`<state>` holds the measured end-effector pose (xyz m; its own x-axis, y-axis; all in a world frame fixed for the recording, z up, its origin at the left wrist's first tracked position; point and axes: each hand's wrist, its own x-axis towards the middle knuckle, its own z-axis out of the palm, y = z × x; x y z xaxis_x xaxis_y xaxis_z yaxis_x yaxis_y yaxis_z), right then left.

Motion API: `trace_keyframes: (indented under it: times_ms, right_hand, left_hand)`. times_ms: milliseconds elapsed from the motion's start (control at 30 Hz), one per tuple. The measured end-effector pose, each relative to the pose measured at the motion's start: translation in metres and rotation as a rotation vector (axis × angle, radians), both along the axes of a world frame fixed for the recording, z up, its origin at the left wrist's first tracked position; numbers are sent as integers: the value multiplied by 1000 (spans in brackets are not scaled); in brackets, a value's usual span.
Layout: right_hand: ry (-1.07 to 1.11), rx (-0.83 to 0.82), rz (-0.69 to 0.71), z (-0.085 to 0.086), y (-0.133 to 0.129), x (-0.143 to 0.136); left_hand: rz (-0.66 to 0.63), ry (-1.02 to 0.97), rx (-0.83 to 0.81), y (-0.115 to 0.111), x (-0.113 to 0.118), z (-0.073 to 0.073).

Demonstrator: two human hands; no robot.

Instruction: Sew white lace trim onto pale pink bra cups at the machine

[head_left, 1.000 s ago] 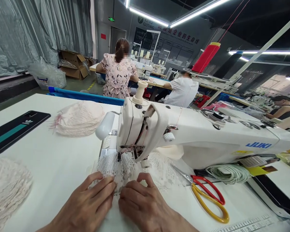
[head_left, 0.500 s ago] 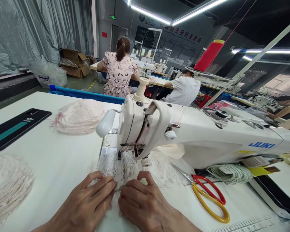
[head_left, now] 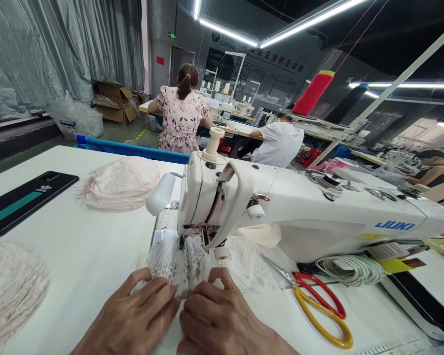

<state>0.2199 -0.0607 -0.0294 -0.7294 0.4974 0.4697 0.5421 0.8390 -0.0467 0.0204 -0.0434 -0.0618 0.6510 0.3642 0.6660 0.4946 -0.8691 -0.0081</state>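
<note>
White openwork lace fabric (head_left: 175, 261) lies under the needle end of the white JUKI sewing machine (head_left: 299, 197). Left hand (head_left: 136, 310) and right hand (head_left: 222, 310), both curled, rest at the fabric's near edge; pinching or only pressing, cannot tell. Red-and-yellow-handled scissors (head_left: 296, 282) lie rightward.

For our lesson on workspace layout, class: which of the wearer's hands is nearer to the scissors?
Right. The right hand is at the lace, left of the scissors; the left hand is farther left, beyond the right hand.

passable: between fabric stacks (head_left: 15, 291) | ahead: sewing machine (head_left: 299, 197) blocks | right: scissors (head_left: 295, 281)
</note>
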Motion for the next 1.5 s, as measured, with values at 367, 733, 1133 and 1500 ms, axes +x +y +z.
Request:
trace_keyframes:
  times_ms: [367,733,1133,1500]
  right_hand:
    - [123,51,-191,-18,22,5]
    - [-10,120,-274,-24,38,14]
    - [84,109,-208,-31,28,12]
    - [177,150,-229,-25,30,9]
  left_hand:
    - [71,46,15,24,2,-11]
    - [78,91,67,55,3,-6]
    - [90,77,163,30,7,-8]
    - [130,42,146,27,8,-5]
